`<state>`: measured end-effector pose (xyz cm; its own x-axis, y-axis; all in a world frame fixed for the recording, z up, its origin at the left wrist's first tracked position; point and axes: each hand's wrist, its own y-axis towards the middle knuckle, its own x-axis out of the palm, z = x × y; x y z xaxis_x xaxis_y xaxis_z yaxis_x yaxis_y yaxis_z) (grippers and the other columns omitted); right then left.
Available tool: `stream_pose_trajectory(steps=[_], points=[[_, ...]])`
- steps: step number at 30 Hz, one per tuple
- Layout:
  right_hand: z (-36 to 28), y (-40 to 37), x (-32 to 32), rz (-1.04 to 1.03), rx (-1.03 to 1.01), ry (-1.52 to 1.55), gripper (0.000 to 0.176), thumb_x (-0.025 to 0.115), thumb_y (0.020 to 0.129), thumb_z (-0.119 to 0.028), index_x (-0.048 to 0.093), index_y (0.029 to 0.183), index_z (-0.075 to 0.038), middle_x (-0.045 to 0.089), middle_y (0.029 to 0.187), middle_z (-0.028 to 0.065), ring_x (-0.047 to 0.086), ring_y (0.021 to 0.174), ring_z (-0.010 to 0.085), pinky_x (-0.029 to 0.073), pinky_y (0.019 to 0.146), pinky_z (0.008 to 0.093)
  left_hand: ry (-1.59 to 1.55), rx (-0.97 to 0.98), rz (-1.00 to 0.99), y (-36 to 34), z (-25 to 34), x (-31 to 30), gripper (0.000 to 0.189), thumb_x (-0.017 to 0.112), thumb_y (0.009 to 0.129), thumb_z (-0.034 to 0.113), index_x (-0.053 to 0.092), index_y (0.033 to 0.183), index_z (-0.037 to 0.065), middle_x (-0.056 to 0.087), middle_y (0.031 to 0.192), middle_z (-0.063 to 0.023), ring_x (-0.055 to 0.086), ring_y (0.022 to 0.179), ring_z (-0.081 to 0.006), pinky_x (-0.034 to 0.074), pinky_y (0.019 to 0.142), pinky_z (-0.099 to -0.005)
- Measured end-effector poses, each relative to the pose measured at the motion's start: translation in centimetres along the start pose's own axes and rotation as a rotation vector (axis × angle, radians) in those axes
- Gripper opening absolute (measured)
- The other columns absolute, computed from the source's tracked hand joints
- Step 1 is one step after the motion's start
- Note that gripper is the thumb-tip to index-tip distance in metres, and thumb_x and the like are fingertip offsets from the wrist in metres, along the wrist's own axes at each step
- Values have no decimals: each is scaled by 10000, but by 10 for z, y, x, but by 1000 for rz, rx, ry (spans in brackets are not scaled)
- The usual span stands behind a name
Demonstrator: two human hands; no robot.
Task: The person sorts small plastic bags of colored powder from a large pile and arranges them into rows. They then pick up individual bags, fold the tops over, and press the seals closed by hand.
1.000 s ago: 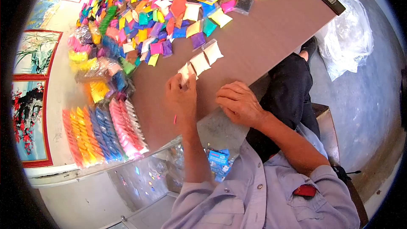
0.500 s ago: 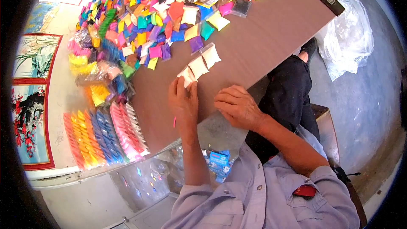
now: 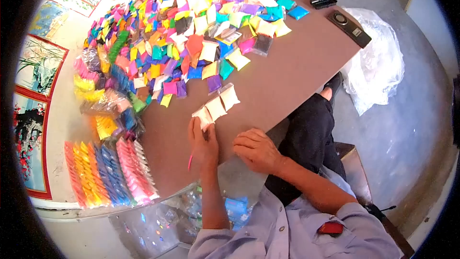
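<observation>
A strip of cream-white packets lies on the brown table, made up of a far packet, a middle packet and a near packet. My left hand is at the near end, thumb and fingers closed on the near packet's lower edge. Something thin and pink shows beside the left wrist. To the right, my right hand is at the table's front edge, apart from the packets. Its fingers are curled together and the fingertips are turned under, so anything inside is hidden.
A big heap of colourful packets covers the table's far left. Rows of stacked packets stand at the left edge. A black device and a black object lie far right. Clear plastic hangs beyond the edge.
The view has tilted up, so the table sits lower and more of its far end shows. Against the packets, both hands have hardly moved; the left stays on the near packet.
</observation>
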<state>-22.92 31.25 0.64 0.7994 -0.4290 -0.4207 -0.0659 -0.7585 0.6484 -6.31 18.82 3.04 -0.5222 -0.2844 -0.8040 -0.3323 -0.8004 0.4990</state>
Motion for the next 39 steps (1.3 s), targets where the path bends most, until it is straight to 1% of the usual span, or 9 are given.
stream_pose_trajectory(steps=[11, 12, 16, 20, 25, 27, 30, 33, 39], points=[[8, 37, -43, 191, 229, 131, 184, 744, 849, -22, 727, 1031, -45, 722, 1115, 129, 710, 980, 318, 568, 856, 414, -12, 31, 68, 1, 6, -10, 562, 807, 874, 154, 594, 1372, 7, 561, 1408, -212, 560, 1273, -379, 456, 1075, -460], [18, 45, -51, 242, 273, 147, 165, 735, 862, -38, 727, 1027, -41, 724, 1124, 143, 715, 989, 341, 574, 845, 429, -95, -112, 33, -1, 10, -11, 525, 773, 908, 183, 593, 1366, -1, 565, 1406, -220, 553, 1279, -385, 445, 1089, -462], [86, 87, -98, 365, 183, -186, 129, 722, 865, -27, 738, 993, -42, 741, 1012, 152, 731, 909, 333, 588, 797, 403, -135, -116, 58, 1, 10, -15, 492, 736, 941, 199, 590, 1359, -16, 555, 1413, -223, 550, 1291, -378, 448, 1090, -454], [150, 135, -137, 441, 331, -373, 156, 719, 881, -97, 754, 1032, -83, 740, 1049, 161, 723, 942, 354, 576, 824, 437, -233, -186, 53, -2, 4, -11, 443, 692, 967, 147, 580, 1362, -20, 549, 1414, -221, 534, 1316, -380, 456, 1085, -465], [217, 199, -174, 397, 354, -532, 221, 726, 870, -158, 750, 1079, -91, 726, 1120, 168, 692, 1041, 368, 558, 885, 454, -376, -242, 94, -1, 10, -15, 379, 602, 1025, 157, 584, 1344, -46, 550, 1419, -227, 535, 1318, -386, 437, 1101, -477], [241, 221, -181, 388, 369, -579, 249, 730, 862, -175, 745, 1099, -99, 722, 1136, 168, 683, 1064, 369, 551, 902, 460, -210, -175, 25, 0, 7, -20, 403, 556, 1063, 217, 566, 1357, -58, 515, 1413, -250, 559, 1269, -381, 508, 1027, -427], [270, 254, -187, 247, 490, -662, 468, 739, 866, -304, 667, 1289, -117, 733, 1182, 119, 687, 1114, 359, 540, 951, 470, -176, -218, 16, 0, 8, -20, 459, 500, 1086, 313, 581, 1329, -68, 539, 1382, -256, 576, 1235, -374, 508, 1014, -426], [283, 274, -186, 148, 639, -637, 513, 744, 853, -309, 648, 1320, -121, 736, 1173, 114, 684, 1113, 376, 542, 945, 464, -132, -203, 7, 0, 5, -18, 507, 481, 1088, 379, 599, 1309, -62, 566, 1342, -259, 588, 1212, -369, 520, 983, -426], [314, 274, -183, 286, 556, -430, 432, 744, 821, -304, 717, 1188, -78, 741, 1027, 143, 719, 981, 313, 556, 873, 416, -122, -183, 44, 2, 2, -17, 471, 500, 1081, 366, 628, 1260, -51, 606, 1300, -239, 597, 1176, -383, 506, 979, -466]])
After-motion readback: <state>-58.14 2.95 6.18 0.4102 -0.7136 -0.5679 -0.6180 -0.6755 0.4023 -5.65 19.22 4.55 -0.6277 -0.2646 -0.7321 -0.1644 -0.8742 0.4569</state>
